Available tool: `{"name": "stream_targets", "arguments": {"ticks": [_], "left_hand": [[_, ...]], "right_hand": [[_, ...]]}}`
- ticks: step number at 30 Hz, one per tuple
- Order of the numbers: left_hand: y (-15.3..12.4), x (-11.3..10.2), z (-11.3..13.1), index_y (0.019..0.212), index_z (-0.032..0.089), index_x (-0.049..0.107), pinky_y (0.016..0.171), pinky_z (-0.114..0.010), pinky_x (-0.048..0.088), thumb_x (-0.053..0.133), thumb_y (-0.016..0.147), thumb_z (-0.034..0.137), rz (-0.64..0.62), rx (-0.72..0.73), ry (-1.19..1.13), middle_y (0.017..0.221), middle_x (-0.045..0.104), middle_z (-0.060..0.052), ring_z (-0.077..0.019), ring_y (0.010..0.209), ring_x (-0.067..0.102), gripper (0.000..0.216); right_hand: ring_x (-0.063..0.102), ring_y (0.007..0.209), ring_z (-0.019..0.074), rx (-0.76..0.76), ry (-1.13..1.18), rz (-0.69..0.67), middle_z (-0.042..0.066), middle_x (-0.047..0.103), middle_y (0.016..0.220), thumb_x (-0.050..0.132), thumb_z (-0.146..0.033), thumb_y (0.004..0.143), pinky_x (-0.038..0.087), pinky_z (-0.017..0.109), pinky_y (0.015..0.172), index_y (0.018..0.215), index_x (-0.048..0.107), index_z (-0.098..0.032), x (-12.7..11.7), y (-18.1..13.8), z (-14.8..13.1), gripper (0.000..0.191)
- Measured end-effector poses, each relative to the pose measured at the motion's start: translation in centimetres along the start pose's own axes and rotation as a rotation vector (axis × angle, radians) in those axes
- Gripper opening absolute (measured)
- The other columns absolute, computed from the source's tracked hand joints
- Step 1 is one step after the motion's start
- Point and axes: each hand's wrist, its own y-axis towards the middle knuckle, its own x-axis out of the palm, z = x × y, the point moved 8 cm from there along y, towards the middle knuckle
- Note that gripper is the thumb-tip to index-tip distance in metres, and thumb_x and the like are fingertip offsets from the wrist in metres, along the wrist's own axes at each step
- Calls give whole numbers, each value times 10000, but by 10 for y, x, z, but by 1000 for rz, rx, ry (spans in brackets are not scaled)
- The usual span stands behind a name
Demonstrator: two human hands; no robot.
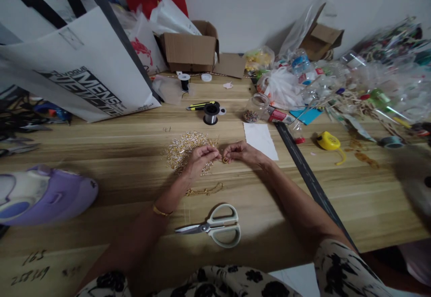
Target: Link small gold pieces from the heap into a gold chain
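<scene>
My left hand (201,157) and my right hand (239,152) meet over the wooden table (117,153), fingertips pinched together on a small gold ring piece (225,159). Just behind my left hand lies a pile of small gold beads and findings (183,146). A short gold chain (204,191) rests on the table below my left wrist. My left wrist wears a gold bracelet. Scissors with pale green handles (217,227) lie shut near the front edge, between my forearms.
A spool of clear thread (211,113), a yellow-black tool (201,105), a bead jar (255,108), a white paper sheet (261,140), a yellow tape measure (328,141), a cardboard box (191,48), a large paper bag (77,63), a purple helmet-like object (43,194), and plastic clutter (370,77) at right.
</scene>
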Motion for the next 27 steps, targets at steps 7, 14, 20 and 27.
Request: {"name": "stream_targets", "arguments": {"ticks": [7,14,20,27], "left_hand": [[-1,0,-1,732,132,648,668,-257,456,734,640,265,9,-19,-24,674,675,-20,-127,644,614,183],[1,-2,-2,730,134,648,685,-262,454,732,647,265,-13,-3,-44,682,673,-18,-128,652,610,177],[-5,2,13,739,146,654,701,-268,459,727,657,264,-49,25,-74,692,675,-19,-134,677,620,161],[-11,4,30,714,145,649,675,-257,462,734,643,247,-40,11,-70,673,690,-27,-137,659,628,151]], "right_hand": [[587,689,120,-19,-93,-31,27,651,767,615,-410,806,486,272,690,887,667,-123,3,-1,-4,303],[592,716,122,-26,-91,-58,34,656,797,625,-385,801,478,269,713,938,669,-118,4,-1,-3,303],[600,743,131,-28,-92,-85,49,656,808,555,-465,843,486,267,714,929,657,-118,2,-2,-4,372],[578,680,109,-63,-156,-73,28,637,777,583,-391,832,467,227,633,931,639,-124,-5,-2,-2,291]]}}
